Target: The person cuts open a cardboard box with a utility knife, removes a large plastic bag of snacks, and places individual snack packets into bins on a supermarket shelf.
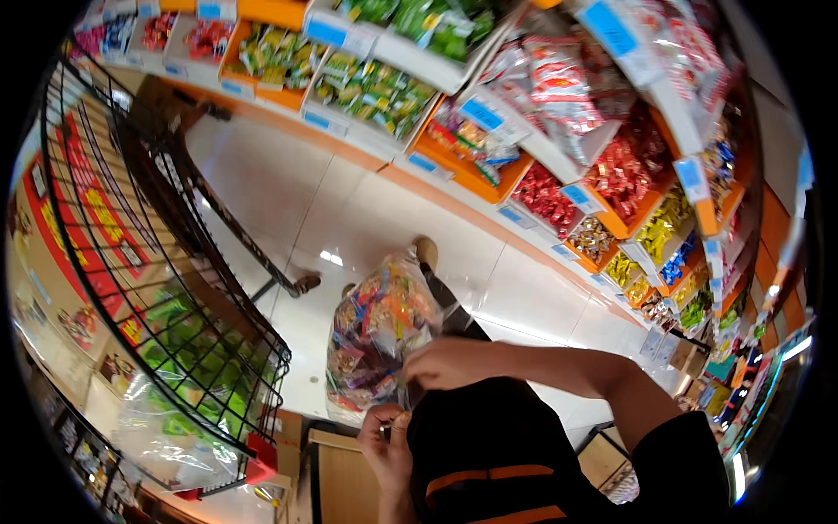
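Observation:
A clear plastic bag (386,321) full of colourful wrapped sweets hangs in front of my body, above the tiled floor. My right hand (448,365) reaches in from the right, its fingers curled on the bag's gathered upper part. Lower down, my left hand (387,432) pinches the bag's edge between thumb and fingers. The exact grip of both hands is partly hidden by the fingers and the dark shirt (484,445) with orange stripes.
A black wire shopping cart (196,419) at the left holds cardboard boxes (72,249) and a clear bag of green packages (196,360). Shelf bins of wrapped sweets (373,92) run across the top and right. Another person's foot (308,283) shows beyond the cart; wooden boxes (344,478) stand below.

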{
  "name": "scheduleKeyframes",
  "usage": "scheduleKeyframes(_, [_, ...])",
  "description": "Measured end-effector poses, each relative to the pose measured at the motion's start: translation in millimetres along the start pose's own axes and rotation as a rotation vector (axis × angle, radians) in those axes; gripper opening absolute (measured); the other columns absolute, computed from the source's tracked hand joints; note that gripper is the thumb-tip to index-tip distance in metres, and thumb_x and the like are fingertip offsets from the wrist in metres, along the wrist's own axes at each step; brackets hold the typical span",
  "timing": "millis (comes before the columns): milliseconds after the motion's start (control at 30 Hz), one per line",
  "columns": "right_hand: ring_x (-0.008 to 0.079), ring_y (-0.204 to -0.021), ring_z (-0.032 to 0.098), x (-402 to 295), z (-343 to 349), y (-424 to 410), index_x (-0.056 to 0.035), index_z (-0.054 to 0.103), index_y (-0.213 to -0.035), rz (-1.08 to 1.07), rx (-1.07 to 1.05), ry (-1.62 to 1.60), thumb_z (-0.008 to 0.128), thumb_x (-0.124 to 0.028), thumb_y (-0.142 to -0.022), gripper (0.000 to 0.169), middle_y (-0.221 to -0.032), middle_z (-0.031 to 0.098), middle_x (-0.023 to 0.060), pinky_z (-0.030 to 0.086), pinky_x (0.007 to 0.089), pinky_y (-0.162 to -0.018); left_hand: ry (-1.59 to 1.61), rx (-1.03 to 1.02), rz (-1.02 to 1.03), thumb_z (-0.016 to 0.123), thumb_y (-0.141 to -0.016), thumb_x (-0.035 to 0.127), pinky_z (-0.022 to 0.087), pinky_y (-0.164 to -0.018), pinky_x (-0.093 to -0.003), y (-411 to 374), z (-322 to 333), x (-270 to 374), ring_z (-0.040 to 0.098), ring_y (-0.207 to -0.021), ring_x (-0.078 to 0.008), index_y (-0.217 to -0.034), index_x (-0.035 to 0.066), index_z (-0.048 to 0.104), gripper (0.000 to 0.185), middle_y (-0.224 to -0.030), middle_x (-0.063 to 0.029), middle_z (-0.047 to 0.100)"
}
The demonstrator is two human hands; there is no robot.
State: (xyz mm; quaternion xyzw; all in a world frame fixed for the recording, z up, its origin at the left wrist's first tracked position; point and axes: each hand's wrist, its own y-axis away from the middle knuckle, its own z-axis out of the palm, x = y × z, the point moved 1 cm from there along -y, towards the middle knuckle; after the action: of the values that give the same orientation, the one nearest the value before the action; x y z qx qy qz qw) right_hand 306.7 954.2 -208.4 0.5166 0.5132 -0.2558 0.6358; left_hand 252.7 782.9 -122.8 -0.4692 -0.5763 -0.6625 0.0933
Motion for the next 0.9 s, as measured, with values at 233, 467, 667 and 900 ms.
scheduleKeyframes(233, [0.0353,-0.126,0.028,-18,6,-29,-0.0232,0.027,-0.14,0.278,0.018,1.053,0.072,-0.051,-0.061,0.095,-0.143,0.023,0.0121,0.03,0.0517,-0.098,-0.138,-0.195,0.252,0.059,-0.081,-0.003,0.042,-0.07,-0.0249,52,1,77,0.051,-0.073,-0.012,-0.08,0.002,0.057,0.006,-0.08,-0.0034,0.057])
scheduleKeyframes(467, [0.0463,-0.116,0.04,-11,5,22,-0.0286,0.002,-0.144,0.314,-0.006,0.612,0.087,-0.042,-0.037,0.137,-0.144,0.017,0.0218,0.039,0.0526,-0.092,-0.094,-0.213,0.261,0.061,-0.076,-0.003,0.042,-0.068,-0.0258,49,-8,87,0.051,-0.07,-0.0125,-0.077,-0.001,0.055,0.006,-0.075,-0.0061,0.057])
scheduleKeyframes(667, [0.0439,-0.112,0.046,8,63,77,-0.0244,0.015,-0.143,0.512,0.114,0.795,0.083,-0.026,-0.048,0.117,-0.143,0.017,0.025,0.044,0.0478,-0.087,-0.346,-0.527,0.398,0.069,-0.071,-0.001,0.043,-0.061,-0.0297,76,26,72,0.054,-0.063,-0.0194,-0.075,0.0,0.057,0.013,-0.072,-0.01,0.059])
scheduleKeyframes(900, [0.0435,-0.119,0.04,50,117,71,-0.0202,0.035,-0.135,0.495,0.627,0.707,0.073,-0.017,-0.058,0.086,-0.141,0.018,0.0259,0.044,0.0424,-0.088,-0.556,-0.539,0.343,0.067,-0.074,0.002,0.043,-0.06,-0.0318,67,25,68,0.055,-0.063,-0.0219,-0.074,0.0,0.058,0.009,-0.07,-0.0111,0.06])
